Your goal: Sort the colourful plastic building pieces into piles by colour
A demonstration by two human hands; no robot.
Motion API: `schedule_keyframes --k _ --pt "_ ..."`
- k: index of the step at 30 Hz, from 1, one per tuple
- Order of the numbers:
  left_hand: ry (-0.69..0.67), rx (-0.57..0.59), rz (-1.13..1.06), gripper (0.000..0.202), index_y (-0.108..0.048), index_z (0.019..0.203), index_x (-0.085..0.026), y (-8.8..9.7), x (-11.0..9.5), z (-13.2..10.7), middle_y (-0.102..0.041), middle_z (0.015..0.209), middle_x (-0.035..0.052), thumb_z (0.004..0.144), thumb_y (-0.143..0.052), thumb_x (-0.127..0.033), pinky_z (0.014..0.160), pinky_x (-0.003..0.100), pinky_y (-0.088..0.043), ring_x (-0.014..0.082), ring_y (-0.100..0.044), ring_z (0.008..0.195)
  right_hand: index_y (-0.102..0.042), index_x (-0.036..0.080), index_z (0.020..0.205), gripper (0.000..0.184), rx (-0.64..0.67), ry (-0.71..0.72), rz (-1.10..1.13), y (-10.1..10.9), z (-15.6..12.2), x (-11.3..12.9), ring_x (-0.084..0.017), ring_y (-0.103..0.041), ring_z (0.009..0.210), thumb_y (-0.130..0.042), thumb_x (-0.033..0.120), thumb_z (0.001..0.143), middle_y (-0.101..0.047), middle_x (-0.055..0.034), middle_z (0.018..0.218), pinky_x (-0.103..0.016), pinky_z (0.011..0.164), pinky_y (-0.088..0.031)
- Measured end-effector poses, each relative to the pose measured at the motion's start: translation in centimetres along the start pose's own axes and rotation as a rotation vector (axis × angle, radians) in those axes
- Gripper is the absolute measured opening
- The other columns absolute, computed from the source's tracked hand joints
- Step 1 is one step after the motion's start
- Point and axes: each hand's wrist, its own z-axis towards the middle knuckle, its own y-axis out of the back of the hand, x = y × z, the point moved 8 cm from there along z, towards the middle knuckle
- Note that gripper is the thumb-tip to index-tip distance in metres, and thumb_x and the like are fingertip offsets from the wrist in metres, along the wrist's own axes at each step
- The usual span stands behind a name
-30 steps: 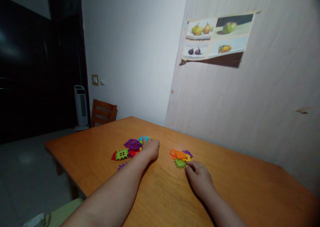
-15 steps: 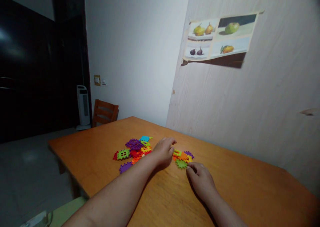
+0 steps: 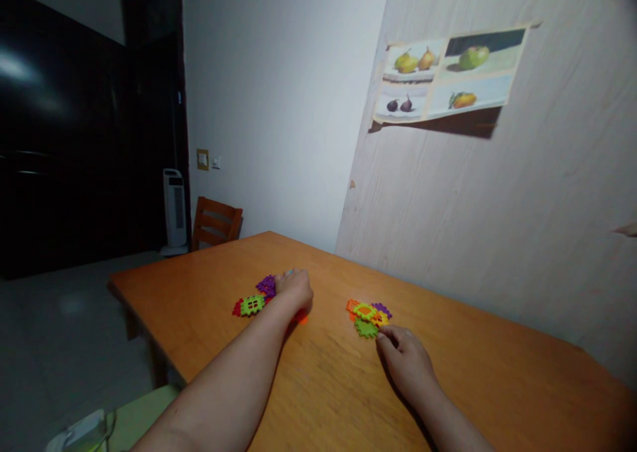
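My left hand (image 3: 296, 289) is over the left pile of toothed plastic building pieces, back up and fingers bent down. Its fingertips are hidden, so I cannot see whether it grips a piece. Beside it show a purple piece (image 3: 265, 285) and a green window piece (image 3: 252, 304); a bit of orange (image 3: 302, 317) peeks out under the wrist. My right hand (image 3: 405, 356) rests on the table, thumb and forefinger drawn together at the edge of the smaller pile. That pile has a yellow-green frame piece (image 3: 366, 312) on top, with a green piece (image 3: 366, 328) nearest me and a purple piece (image 3: 383, 310) behind.
The wooden table (image 3: 323, 399) meets the wall on its far side. A wooden chair (image 3: 216, 221) stands beyond the far left corner, near a white tower-shaped appliance (image 3: 174, 210). A pale green seat (image 3: 144, 419) is at the lower left. A fruit poster (image 3: 450, 77) hangs above.
My left hand has moved left from the smaller pile onto the larger one, uncovering the yellow-green piece. My right hand keeps its place. The view has shifted slightly.
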Motion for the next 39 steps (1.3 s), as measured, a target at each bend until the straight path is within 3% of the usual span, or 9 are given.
schedule_keyframes --k 4,8,14,19,22,26,31,36,39 --pt "0.014 0.029 0.011 0.033 -0.073 0.101 -0.019 -0.4 0.7 0.3 -0.071 0.115 0.0221 0.068 -0.074 -0.02 0.099 0.053 -0.04 0.0402 -0.06 0.116 -0.075 0.021 0.099 0.03 -0.003 0.007 0.006 0.0 -0.1 0.2 -0.024 -0.065 0.104 -0.05 0.033 0.089 -0.074 -0.008 0.108 -0.034 0.095 -0.046" --pt "0.024 0.029 0.036 0.018 -0.074 0.094 -0.019 -0.2 0.6 0.4 -0.075 0.105 0.02 0.079 -0.065 -0.024 0.097 0.049 -0.042 0.036 -0.065 0.109 -0.076 0.021 0.098 0.029 0.003 0.002 0.006 -0.1 0.0 0.2 -0.024 -0.066 0.103 -0.05 0.033 0.089 -0.074 -0.0081 0.106 -0.033 0.095 -0.046" --pt "-0.13 -0.133 -0.068 0.024 -0.073 0.092 -0.018 0.6 -1.9 0.3 -0.073 0.106 0.0163 0.091 -0.052 -0.029 0.09 0.039 -0.046 0.0298 -0.066 0.104 -0.076 0.02 0.099 0.03 0.003 -0.006 -0.004 -0.2 0.0 0.2 -0.024 -0.065 0.104 -0.05 0.033 0.089 -0.074 -0.0085 0.108 -0.033 0.095 -0.045" --pt "-0.197 0.114 -0.524 0.022 -0.072 0.086 -0.012 -3.1 -4.6 0.1 -0.073 0.086 0.0111 0.087 -0.062 -0.031 0.069 0.027 -0.046 0.0203 -0.065 0.077 -0.077 0.021 0.099 0.03 0.005 -0.003 -0.004 -0.2 0.1 0.1 -0.023 -0.065 0.102 -0.051 0.032 0.089 -0.074 -0.0076 0.106 -0.033 0.093 -0.045" --pt "-0.166 0.142 -0.693 0.031 -0.069 0.11 -0.01 -4.7 -5.1 -0.3 -0.073 0.096 0.0104 0.085 -0.063 -0.028 0.065 0.023 -0.046 0.0165 -0.064 0.077 -0.077 0.021 0.099 0.03 0.004 0.0 -0.001 -0.2 0.1 0.2 -0.024 -0.065 0.102 -0.051 0.032 0.089 -0.075 -0.0075 0.106 -0.033 0.094 -0.045" --pt "-0.144 0.088 -0.578 0.027 -0.069 0.105 -0.012 -5.2 -4.9 -0.8 -0.072 0.095 0.0079 0.081 -0.059 -0.015 0.066 0.022 -0.043 0.016 -0.062 0.082 -0.077 0.021 0.097 0.03 -0.019 0.004 0.002 -0.1 0.0 0.3 -0.024 -0.065 0.103 -0.051 0.033 0.089 -0.075 -0.008 0.106 -0.032 0.093 -0.045" --pt "-0.287 0.235 -0.491 0.016 -0.07 0.085 -0.015 -5.5 -6.7 -2.2 -0.069 0.08 0.0036 0.077 -0.056 -0.016 0.06 0.023 -0.04 0.0159 -0.058 0.072 -0.077 0.022 0.094 0.029 -0.035 -0.002 0.0 -0.1 0.0 0.1 -0.023 -0.066 0.099 -0.051 0.034 0.088 -0.075 -0.0075 0.101 -0.032 0.09 -0.046" --pt "-0.518 0.403 -0.606 0.025 -0.074 0.094 -0.014 -6.1 -9.5 -4.1 -0.072 0.085 0.0022 0.077 -0.056 -0.018 0.066 0.023 -0.045 0.0154 -0.061 0.076 -0.076 0.022 0.094 0.028 -0.01 -0.001 -0.004 -0.5 0.2 -0.2 -0.023 -0.065 0.098 -0.051 0.033 0.088 -0.074 -0.0071 0.102 -0.032 0.091 -0.045" --pt "-0.508 0.391 -0.662 0.033 -0.073 0.108 -0.014 -6.3 -9.6 -3.9 -0.074 0.093 0.0037 0.08 -0.056 -0.023 0.069 0.023 -0.048 0.016 -0.063 0.079 -0.075 0.022 0.095 0.028 -0.009 0.001 0.005 -0.4 0.2 -0.3 -0.024 -0.064 0.1 -0.05 0.033 0.089 -0.074 -0.0068 0.103 -0.033 0.092 -0.045"
